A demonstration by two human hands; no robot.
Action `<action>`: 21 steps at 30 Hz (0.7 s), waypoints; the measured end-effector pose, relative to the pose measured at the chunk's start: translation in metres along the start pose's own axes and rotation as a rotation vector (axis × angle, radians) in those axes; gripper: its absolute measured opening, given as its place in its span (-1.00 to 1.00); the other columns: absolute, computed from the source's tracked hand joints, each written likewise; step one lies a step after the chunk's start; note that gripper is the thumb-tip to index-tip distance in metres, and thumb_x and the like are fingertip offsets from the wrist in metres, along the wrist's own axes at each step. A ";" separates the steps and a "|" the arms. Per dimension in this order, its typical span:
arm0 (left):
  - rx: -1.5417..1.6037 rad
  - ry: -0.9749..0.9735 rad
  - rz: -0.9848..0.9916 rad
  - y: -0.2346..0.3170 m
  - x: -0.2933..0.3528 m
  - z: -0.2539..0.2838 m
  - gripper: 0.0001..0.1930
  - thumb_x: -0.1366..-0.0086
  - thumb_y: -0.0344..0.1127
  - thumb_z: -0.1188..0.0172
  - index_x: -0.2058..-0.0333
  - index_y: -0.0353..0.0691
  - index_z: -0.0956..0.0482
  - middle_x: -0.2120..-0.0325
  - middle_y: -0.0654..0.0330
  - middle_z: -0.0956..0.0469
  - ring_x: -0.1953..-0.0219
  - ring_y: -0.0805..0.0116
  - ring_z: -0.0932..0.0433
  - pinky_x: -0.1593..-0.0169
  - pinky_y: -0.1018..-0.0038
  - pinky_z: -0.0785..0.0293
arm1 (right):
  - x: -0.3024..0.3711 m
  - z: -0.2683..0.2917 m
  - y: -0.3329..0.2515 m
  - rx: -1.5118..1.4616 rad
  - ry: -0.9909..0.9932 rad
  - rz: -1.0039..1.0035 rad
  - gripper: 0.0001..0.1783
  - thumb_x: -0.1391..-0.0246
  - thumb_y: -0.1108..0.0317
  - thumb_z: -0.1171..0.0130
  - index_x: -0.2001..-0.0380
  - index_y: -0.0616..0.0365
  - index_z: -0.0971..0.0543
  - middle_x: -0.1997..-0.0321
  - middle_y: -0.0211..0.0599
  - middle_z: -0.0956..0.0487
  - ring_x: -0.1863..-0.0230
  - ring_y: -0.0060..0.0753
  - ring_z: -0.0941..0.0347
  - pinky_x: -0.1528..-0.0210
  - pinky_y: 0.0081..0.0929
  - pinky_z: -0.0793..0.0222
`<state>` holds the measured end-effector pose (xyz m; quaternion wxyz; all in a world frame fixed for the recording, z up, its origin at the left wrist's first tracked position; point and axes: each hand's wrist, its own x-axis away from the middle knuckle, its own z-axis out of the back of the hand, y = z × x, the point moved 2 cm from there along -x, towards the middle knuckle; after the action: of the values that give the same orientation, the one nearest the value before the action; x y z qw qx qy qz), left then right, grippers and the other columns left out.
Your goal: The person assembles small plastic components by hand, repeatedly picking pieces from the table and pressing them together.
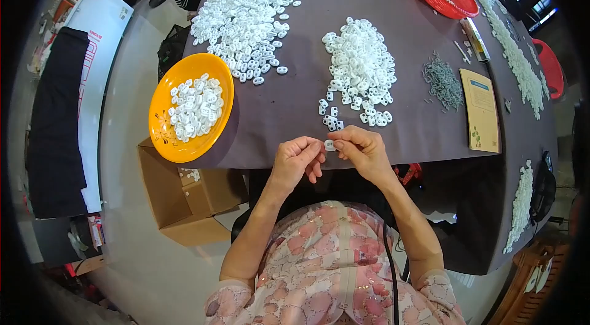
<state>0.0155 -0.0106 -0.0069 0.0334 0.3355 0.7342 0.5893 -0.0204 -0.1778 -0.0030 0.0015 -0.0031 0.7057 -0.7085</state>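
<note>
Just off the table's front edge, both hands meet at a small white oval plastic piece with holes point(330, 146). My right hand point(364, 151) pinches it between thumb and forefinger. From the other side my left hand point(296, 162) comes up with thumb and forefinger pressed together at the piece's left edge. Whether those fingertips grip the piece or something tiny is hidden. Beyond the hands lies a small group of white pieces with dark holes point(332, 121). It trails off a larger heap of white pieces point(361, 60).
An orange plate point(161, 134) of white pieces sits at the left table edge, above an open cardboard box point(163, 186). Another big white heap point(243, 20) spreads behind it. Small grey parts point(444, 82), a yellow-brown booklet point(481, 110) and a red basket point(439, 2) lie right. Someone sits far left.
</note>
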 end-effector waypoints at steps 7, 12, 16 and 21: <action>-0.012 0.031 0.003 0.000 -0.006 -0.003 -0.81 -0.29 -0.30 -0.06 0.39 -0.31 -0.51 0.60 0.24 -0.50 0.71 0.57 -0.44 0.71 0.69 -0.32 | -0.001 0.000 -0.001 0.013 -0.021 0.021 -0.81 -0.06 0.50 -0.06 0.25 0.30 -0.56 0.47 -0.42 -0.47 0.49 -0.68 -0.36 0.44 -0.69 -0.31; 0.033 0.083 0.011 0.000 -0.009 -0.001 -0.78 -0.27 -0.26 -0.09 0.42 -0.33 -0.52 0.64 0.25 -0.48 0.75 0.58 -0.41 0.73 0.70 -0.30 | 0.002 0.000 -0.002 0.018 0.011 0.100 -0.76 0.01 0.51 -0.14 0.22 0.31 -0.54 0.44 -0.41 -0.46 0.48 -0.66 -0.37 0.44 -0.68 -0.30; 0.028 0.053 0.022 0.002 -0.009 -0.002 -0.78 -0.26 -0.26 -0.10 0.43 -0.32 -0.52 0.65 0.26 -0.47 0.75 0.60 -0.41 0.73 0.71 -0.30 | 0.004 -0.007 -0.010 0.144 0.009 0.116 -0.64 0.19 0.53 -0.28 0.22 0.31 -0.53 0.44 -0.36 -0.46 0.51 -0.61 -0.36 0.47 -0.64 -0.28; 0.001 0.052 0.019 0.003 -0.009 -0.004 -0.79 -0.25 -0.26 -0.10 0.43 -0.31 -0.53 0.65 0.28 -0.48 0.74 0.61 -0.40 0.72 0.71 -0.31 | 0.003 -0.011 -0.010 0.330 0.044 0.161 -0.70 0.19 0.52 -0.26 0.27 0.30 -0.54 0.43 -0.29 -0.48 0.54 -0.51 -0.37 0.50 -0.57 -0.28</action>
<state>0.0217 -0.0182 -0.0064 0.0086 0.3270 0.7319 0.5977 -0.0232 -0.1671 0.0074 0.0433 0.0693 0.5776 -0.8123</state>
